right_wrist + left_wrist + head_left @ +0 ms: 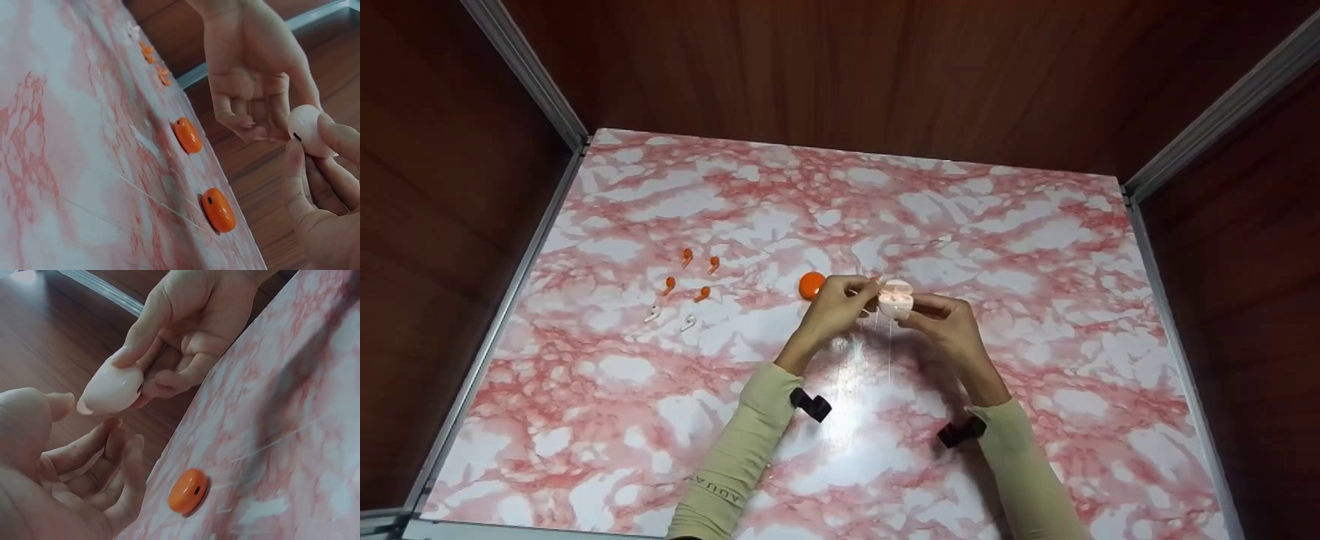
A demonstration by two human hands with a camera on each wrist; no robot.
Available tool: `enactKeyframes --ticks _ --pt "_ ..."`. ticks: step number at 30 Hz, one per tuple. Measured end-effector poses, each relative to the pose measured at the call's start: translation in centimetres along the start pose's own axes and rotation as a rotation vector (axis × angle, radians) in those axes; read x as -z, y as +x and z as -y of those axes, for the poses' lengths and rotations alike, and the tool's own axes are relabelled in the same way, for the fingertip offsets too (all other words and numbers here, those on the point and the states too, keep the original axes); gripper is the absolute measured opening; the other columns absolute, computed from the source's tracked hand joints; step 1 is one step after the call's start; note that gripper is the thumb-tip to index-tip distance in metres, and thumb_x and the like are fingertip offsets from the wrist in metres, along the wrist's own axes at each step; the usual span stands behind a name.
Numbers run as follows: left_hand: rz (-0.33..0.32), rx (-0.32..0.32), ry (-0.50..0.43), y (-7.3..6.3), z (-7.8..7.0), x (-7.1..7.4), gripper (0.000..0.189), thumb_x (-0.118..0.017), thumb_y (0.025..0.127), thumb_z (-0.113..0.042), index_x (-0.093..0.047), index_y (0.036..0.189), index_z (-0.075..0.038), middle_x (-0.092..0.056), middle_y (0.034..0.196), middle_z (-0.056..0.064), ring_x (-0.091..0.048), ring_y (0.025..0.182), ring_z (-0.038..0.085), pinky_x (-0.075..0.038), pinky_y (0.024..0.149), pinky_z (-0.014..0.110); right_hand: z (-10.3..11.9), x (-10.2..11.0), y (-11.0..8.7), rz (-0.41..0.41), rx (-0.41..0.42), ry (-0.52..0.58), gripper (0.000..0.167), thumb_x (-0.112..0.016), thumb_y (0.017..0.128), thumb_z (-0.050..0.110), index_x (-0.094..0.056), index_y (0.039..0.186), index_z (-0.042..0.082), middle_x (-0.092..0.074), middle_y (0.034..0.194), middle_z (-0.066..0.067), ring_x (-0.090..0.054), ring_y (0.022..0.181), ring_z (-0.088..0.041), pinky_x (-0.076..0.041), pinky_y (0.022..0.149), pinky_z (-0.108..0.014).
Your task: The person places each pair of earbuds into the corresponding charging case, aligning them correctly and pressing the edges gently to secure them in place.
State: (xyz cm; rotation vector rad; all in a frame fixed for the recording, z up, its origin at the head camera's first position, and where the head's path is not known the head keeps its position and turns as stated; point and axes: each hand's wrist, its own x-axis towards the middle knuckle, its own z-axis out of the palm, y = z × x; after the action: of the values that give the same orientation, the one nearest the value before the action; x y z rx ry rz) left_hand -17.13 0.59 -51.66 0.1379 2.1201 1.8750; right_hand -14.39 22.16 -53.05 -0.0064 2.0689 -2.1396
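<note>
I look down on a flat desk [1020, 217] with a shiny top, all swirly pink, red and white like marble. A bright patch of light shines on it, and thin pale lines run across it. Around it I see dark brown walls [847, 75] with wood stripes, and grey metal rails [532, 67] run along their corners.

The white case [895, 307] is up above the desk, near the middle. It is smooth, round and glossy like a pebble, and its lid is up. My right hand [952, 330] has its grip clamped on the case, with the thumb on one side and fingers on the other. My left hand [834, 306] is just beside the case, its grip apart and its fingers softly bent. I cannot tell if it touches the case.

Two orange cases [218, 210], shiny and rounded, sit on the desk. Off to the left lie four orange earbuds [703, 294] and two white earbuds [688, 323], each with a round head and a little stick. Soft, pale green sleeves [735, 450] cover both arms.
</note>
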Motion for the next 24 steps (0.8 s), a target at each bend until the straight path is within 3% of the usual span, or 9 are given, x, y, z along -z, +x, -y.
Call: enactKeyframes --ticks 3,6,8,13,18,24 --pt "0.019 0.016 0.001 -0.2 0.0 0.7 0.039 -0.063 0.105 -0.043 -0.081 0.108 -0.008 -0.079 0.106 0.019 -0.076 0.102 0.044 -0.065 0.080 0.052 -0.1 0.0 0.0 -0.016 -0.014 0.011 0.038 -0.075 0.090 -0.006 -0.067 0.126 -0.017 -0.082 0.105 -0.004 -0.079 0.094 -0.015 -0.065 0.085 -0.033" --pt "0.006 -0.013 0.040 -0.3 0.1 1.6 0.040 -0.063 0.105 -0.042 -0.080 0.114 -0.006 -0.078 0.112 0.021 -0.076 0.101 0.046 -0.062 0.082 0.061 -0.1 0.1 0.0 -0.031 -0.023 0.019 0.038 -0.075 0.090 -0.007 -0.067 0.125 -0.017 -0.081 0.105 -0.005 -0.079 0.092 -0.016 -0.065 0.085 -0.032" --pt "-0.026 -0.046 0.092 -0.4 0.1 2.3 0.037 -0.064 0.105 -0.037 -0.078 0.118 -0.005 -0.078 0.112 0.021 -0.076 0.099 0.045 -0.063 0.081 0.058 -0.1 0.1 0.0 -0.038 -0.028 0.025 0.037 -0.075 0.089 -0.007 -0.067 0.125 -0.017 -0.081 0.104 -0.006 -0.079 0.091 -0.016 -0.066 0.084 -0.033" --pt "-0.130 -0.118 0.279 -0.8 0.0 4.0 0.034 -0.065 0.105 -0.033 -0.078 0.122 -0.007 -0.079 0.117 0.014 -0.076 0.106 0.033 -0.062 0.095 0.044 -0.2 0.4 -0.1 -0.030 -0.028 0.013 0.037 -0.076 0.091 -0.004 -0.068 0.124 -0.016 -0.081 0.104 -0.004 -0.079 0.091 -0.016 -0.065 0.085 -0.033" --pt "-0.176 -0.176 0.389 -1.3 0.1 6.1 0.039 -0.063 0.106 -0.032 -0.073 0.129 -0.002 -0.075 0.125 0.017 -0.074 0.113 0.031 -0.060 0.100 0.044 -0.3 0.7 -0.1 -0.027 -0.019 0.019 0.036 -0.077 0.091 -0.002 -0.069 0.123 -0.015 -0.082 0.103 -0.003 -0.080 0.091 -0.017 -0.066 0.084 -0.033" --pt "-0.222 -0.175 0.520 -1.9 0.7 8.6 0.045 -0.064 0.105 -0.035 -0.070 0.133 0.000 -0.071 0.133 0.019 -0.070 0.120 0.036 -0.060 0.101 0.048 -0.2 0.9 -0.1 -0.032 -0.027 0.018 0.036 -0.078 0.091 -0.001 -0.070 0.123 -0.014 -0.082 0.102 -0.003 -0.080 0.090 -0.018 -0.066 0.084 -0.033"
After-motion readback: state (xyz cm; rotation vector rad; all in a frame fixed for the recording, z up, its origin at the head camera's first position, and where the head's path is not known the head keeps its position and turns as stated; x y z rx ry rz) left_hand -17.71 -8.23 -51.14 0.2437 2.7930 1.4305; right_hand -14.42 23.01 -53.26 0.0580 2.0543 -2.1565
